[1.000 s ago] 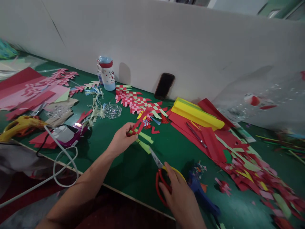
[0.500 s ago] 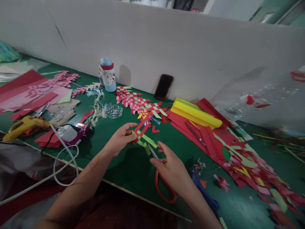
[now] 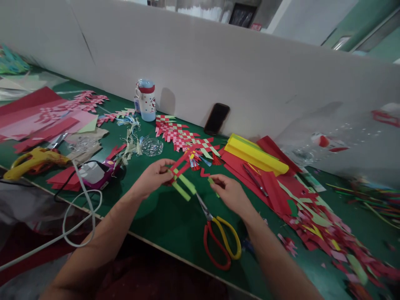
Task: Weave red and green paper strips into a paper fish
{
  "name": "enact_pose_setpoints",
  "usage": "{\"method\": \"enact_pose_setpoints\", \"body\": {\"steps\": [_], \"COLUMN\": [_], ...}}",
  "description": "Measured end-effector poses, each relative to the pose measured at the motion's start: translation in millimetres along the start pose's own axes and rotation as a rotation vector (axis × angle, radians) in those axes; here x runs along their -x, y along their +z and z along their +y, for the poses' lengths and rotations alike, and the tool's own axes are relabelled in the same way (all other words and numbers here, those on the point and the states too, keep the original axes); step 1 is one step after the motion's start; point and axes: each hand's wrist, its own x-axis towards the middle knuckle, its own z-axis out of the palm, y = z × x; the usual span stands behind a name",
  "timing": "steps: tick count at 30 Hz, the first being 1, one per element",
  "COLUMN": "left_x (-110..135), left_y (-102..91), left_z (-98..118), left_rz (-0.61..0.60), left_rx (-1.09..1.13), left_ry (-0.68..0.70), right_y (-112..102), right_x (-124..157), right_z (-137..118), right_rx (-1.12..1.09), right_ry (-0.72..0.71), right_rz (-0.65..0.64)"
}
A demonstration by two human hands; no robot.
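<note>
My left hand (image 3: pixel 153 177) pinches a small woven piece of red and light green paper strips (image 3: pixel 181 175) just above the green table (image 3: pixel 162 216). My right hand (image 3: pixel 229 192) is closed on a light green paper strip (image 3: pixel 212 181) a short way right of the woven piece. Red-and-yellow-handled scissors (image 3: pixel 218 237) lie on the table below and between my hands, blades pointing up-left toward the weave; neither hand touches them.
Finished woven paper pieces (image 3: pixel 181 135) lie behind my hands, with a bottle (image 3: pixel 146 100) and a dark phone (image 3: pixel 216 118) against the white partition. Yellow and red paper sheets (image 3: pixel 256 156) and scraps spread right. A yellow glue gun (image 3: pixel 34 160), a purple device (image 3: pixel 96 173) and a white cable (image 3: pixel 78 208) sit left.
My right hand has left the scissors, which now lie on the table, and moved up to take a green strip. My left hand keeps hold of the woven piece.
</note>
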Motion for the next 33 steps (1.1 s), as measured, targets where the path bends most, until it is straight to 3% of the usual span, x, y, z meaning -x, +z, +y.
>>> {"method": "enact_pose_setpoints", "body": {"steps": [4,7,16,21,23,26,30,33], "left_x": [9,13,18,22,25,28,29,30], "left_y": [-10.0,-16.5,-21.0,-13.2,-10.1,-8.4,-6.4,-0.6], "left_z": [-16,-29,-30,-31,-33,-37,-40,-39], "left_rz": [-0.277,-0.361,-0.139,-0.158,-0.166,-0.114,-0.161,-0.12], "left_rx": [-0.091,-0.116,-0.087,-0.168,-0.213,-0.352,-0.32,-0.193], "left_ry": [-0.181,-0.237,-0.26,-0.26,-0.251,-0.226,-0.205,-0.213], "right_y": [-2,7,21,19,3,-42,-112,-145], "right_x": [-35,-56,-60,-44,-32,-3,49,82], "right_z": [11,17,24,13,13,29,78,114], "right_rx": [0.161,0.254,0.446,0.487,0.498,0.536,0.62,0.669], "right_ry": [-0.101,-0.143,-0.134,-0.127,-0.106,-0.005,0.253,0.386], "right_rz": [-0.07,-0.129,-0.119,-0.083,-0.03,0.126,0.383,0.498]}}
